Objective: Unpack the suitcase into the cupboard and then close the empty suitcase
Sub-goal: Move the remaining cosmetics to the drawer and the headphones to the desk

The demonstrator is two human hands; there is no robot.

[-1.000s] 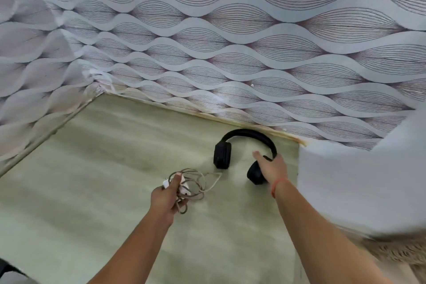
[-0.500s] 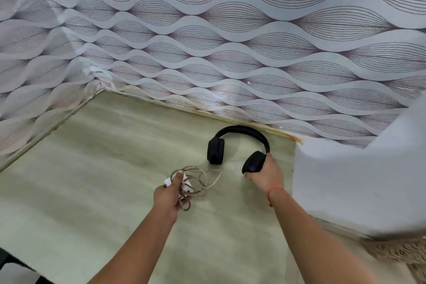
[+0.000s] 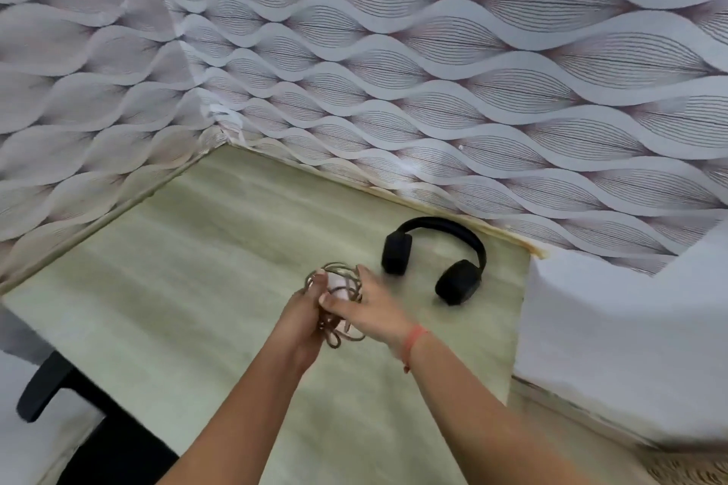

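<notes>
A tangled cable [image 3: 335, 331] with a white plug [image 3: 337, 282] is held just above the cupboard shelf [image 3: 189, 287], between both hands. The left hand [image 3: 305, 313] is curled round the loops. The right hand [image 3: 372, 311] has its thumb pressed on the plug and its fingers wrapped behind the coil. Black headphones [image 3: 439, 226] lie untouched on the shelf just to the right, near the papered back wall [image 3: 433, 91]. The unpacking step is judged to be in hand. Next, the bundle needs lowering onto bare shelf beside the headphones, then both grips loosened. The suitcase is not in view.
</notes>
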